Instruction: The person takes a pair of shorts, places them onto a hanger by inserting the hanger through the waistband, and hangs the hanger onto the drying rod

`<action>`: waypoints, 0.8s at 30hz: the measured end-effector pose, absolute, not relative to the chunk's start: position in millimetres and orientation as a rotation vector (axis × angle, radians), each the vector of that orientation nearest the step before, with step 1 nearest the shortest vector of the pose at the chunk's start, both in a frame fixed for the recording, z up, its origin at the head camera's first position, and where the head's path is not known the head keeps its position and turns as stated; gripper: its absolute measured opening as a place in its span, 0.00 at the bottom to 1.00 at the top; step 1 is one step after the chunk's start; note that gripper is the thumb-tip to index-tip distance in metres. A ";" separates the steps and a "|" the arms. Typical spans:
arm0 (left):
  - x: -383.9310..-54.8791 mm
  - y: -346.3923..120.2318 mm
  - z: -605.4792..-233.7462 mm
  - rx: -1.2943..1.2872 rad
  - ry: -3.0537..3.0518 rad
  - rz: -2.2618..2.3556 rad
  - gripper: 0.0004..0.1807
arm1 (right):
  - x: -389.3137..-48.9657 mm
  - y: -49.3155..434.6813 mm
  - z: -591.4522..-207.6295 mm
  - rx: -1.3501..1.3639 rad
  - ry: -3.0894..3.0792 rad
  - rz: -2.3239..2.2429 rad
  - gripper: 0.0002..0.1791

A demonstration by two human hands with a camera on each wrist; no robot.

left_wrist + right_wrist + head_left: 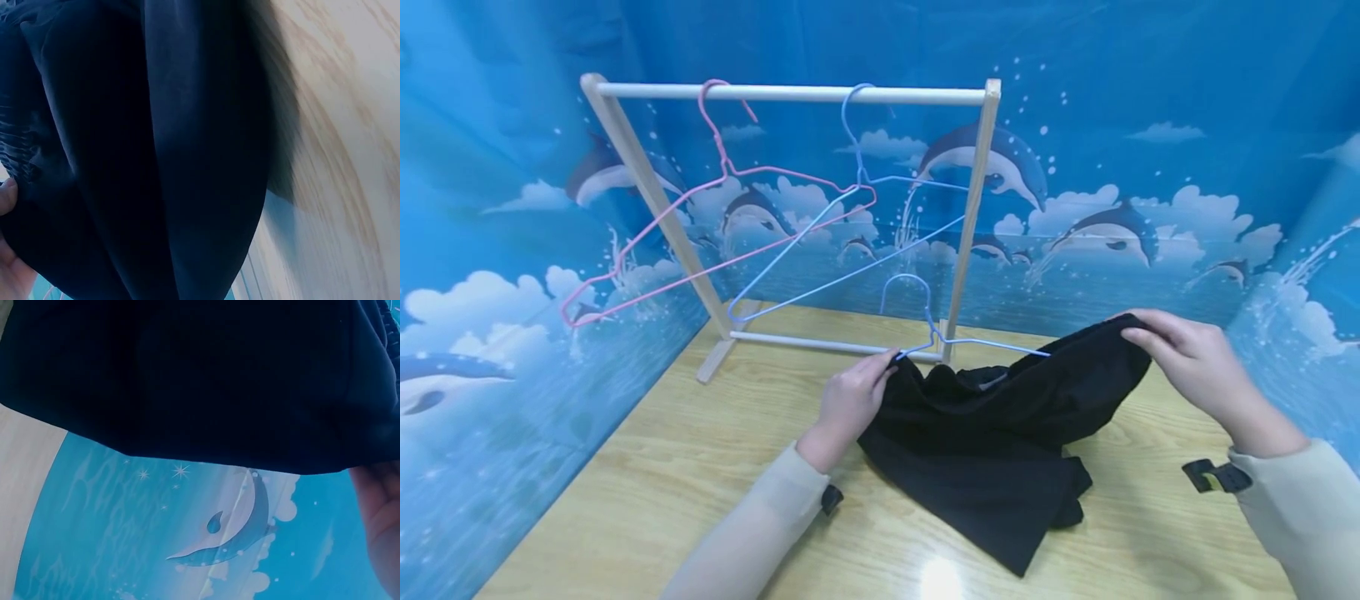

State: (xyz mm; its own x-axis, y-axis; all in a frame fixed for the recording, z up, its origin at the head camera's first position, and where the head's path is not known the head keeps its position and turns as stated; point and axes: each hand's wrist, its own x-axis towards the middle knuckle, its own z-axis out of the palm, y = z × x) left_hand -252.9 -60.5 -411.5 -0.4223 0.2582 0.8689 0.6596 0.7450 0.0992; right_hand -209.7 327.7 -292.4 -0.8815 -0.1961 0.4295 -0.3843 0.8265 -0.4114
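Black shorts (pixel 977 450) with a gathered waistband hang between both hands, their lower part draped over the table. A blue wire hanger (pixel 934 333) has its hook upright above the waist opening, and its lower part is hidden inside the cloth. My left hand (pixel 852 398) pinches the waistband's left end, close to the hanger's left arm. At the other end, my right hand (pixel 1195 367) grips the waistband between thumb and fingers, pulling it up and outward. Dark cloth fills much of the left wrist view, where a thumb (pixel 7 195) presses on it.
Behind the shorts stands a wooden rack (pixel 790 93). A pink hanger (pixel 722 171) and another blue hanger (pixel 861 179) hang from its bar. The wood-grain table (pixel 700 467) meets a blue dolphin-print backdrop (pixel 1150 167) at the back and sides.
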 end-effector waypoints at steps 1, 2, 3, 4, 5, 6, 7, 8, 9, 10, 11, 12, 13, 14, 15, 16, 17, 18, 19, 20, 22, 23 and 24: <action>-252.5 -60.4 -411.0 -0.691 -2.010 -0.549 0.15 | -209.9 326.3 -292.0 0.439 -2.640 0.711 0.22; -252.5 -60.5 -411.2 -0.687 -2.017 -0.557 0.15 | -210.0 324.8 -291.6 0.441 -2.644 0.713 0.22; -252.3 -60.5 -411.0 -0.681 -2.023 -0.564 0.15 | -209.7 323.1 -291.2 0.441 -2.648 0.713 0.22; -252.2 -60.5 -411.0 -0.675 -2.031 -0.572 0.15 | -209.4 321.5 -291.1 0.446 -2.647 0.715 0.22; -252.2 -60.5 -411.0 -0.673 -2.036 -0.582 0.15 | -209.1 320.2 -291.2 0.452 -2.646 0.710 0.22; -252.2 -60.5 -410.8 -0.671 -2.041 -0.587 0.15 | -208.7 318.8 -291.3 0.457 -2.647 0.701 0.22; -252.0 -60.4 -410.5 -0.669 -2.045 -0.592 0.15 | -208.3 317.5 -291.6 0.464 -2.644 0.693 0.21; -251.8 -60.4 -410.2 -0.668 -2.048 -0.593 0.15 | -208.0 316.2 -291.9 0.472 -2.643 0.686 0.21; -251.5 -60.2 -409.7 -0.670 -2.049 -0.595 0.15 | -207.9 314.9 -292.3 0.484 -2.642 0.679 0.20; -251.4 -60.1 -409.4 -0.671 -2.049 -0.596 0.15 | -207.7 313.6 -292.5 0.496 -2.642 0.669 0.20; -251.5 -59.9 -409.1 -0.674 -2.048 -0.598 0.14 | -207.5 312.2 -292.6 0.511 -2.643 0.661 0.20; -251.5 -59.8 -408.9 -0.674 -2.048 -0.596 0.14 | -207.5 311.0 -292.7 0.525 -2.646 0.655 0.19; -251.4 -59.6 -408.9 -0.674 -2.046 -0.594 0.14 | -207.3 309.9 -292.8 0.536 -2.653 0.652 0.19; -251.4 -59.4 -409.0 -0.674 -2.045 -0.592 0.14 | -207.3 308.9 -293.0 0.540 -2.664 0.645 0.19; -251.5 -59.2 -409.0 -0.675 -2.043 -0.590 0.14 | -207.1 308.2 -293.0 0.549 -2.672 0.637 0.19; -251.7 -59.2 -409.4 -0.674 -2.042 -0.591 0.14 | -206.9 307.5 -293.1 0.557 -2.680 0.632 0.18; -251.6 -59.0 -409.5 -0.673 -2.041 -0.592 0.14 | -207.0 306.8 -293.3 0.566 -2.684 0.626 0.18; -251.5 -58.9 -409.7 -0.670 -2.040 -0.591 0.14 | -206.8 306.4 -293.7 0.571 -2.692 0.620 0.18; -251.5 -58.7 -410.0 -0.667 -2.040 -0.590 0.14 | -206.8 305.9 -294.2 0.577 -2.697 0.613 0.19; -251.7 -58.6 -410.1 -0.664 -2.041 -0.590 0.14 | -206.8 305.4 -294.9 0.587 -2.695 0.607 0.19; -251.8 -58.3 -410.1 -0.661 -2.045 -0.590 0.14 | -206.5 304.0 -296.5 0.609 -2.675 0.585 0.18; -251.6 -58.2 -409.9 -0.660 -2.047 -0.589 0.14 | -206.4 303.0 -297.5 0.621 -2.661 0.566 0.17; -251.6 -58.1 -409.9 -0.658 -2.050 -0.584 0.14 | -206.3 302.4 -298.4 0.634 -2.649 0.555 0.17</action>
State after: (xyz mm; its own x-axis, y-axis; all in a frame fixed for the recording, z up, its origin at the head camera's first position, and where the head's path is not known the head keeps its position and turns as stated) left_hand -251.6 -58.1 -409.9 -0.4728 0.2306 0.8505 0.6441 0.7490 0.1550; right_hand -206.3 302.4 -298.4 -0.8345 -0.3500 0.4255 -0.4914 0.8221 -0.2875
